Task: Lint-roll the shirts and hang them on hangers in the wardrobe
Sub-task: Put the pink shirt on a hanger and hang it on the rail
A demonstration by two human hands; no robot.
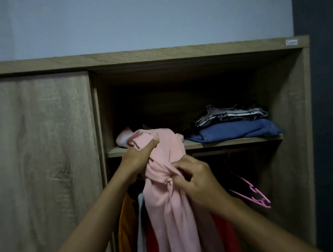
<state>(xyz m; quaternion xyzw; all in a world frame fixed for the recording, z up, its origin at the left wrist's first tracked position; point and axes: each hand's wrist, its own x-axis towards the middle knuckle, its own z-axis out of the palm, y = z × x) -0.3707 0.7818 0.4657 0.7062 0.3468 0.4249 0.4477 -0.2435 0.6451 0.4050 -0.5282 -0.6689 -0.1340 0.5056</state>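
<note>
The person stands before the open wardrobe [174,52] with both arms raised to its shelf [235,141]. The left hand [138,155] is at the shelf's front edge, fingers clenched around the bunched top of a pink shirt [170,207]. The right hand [194,180] is just below the shelf, thumb and fingers pinching a fold of the same shirt. The shirt's top lies over the shelf's left end and the rest hangs down below it between the two hands, crumpled and on no hanger that I can see.

On the shelf's left end, behind the left hand, lies a pale pink bundle [122,137]. On the shelf's right end sits a folded blue garment [236,131] with a dark patterned one [230,114] stacked on top.

Under the shelf to the right hangs a bare pink hanger [260,199], tilted. Under the shelf to the left hang an orange garment [126,222] and a white one [140,231], and something red [231,240] shows behind the shirt. Left of the shelf, the wardrobe door [37,160] covers the other half.
</note>
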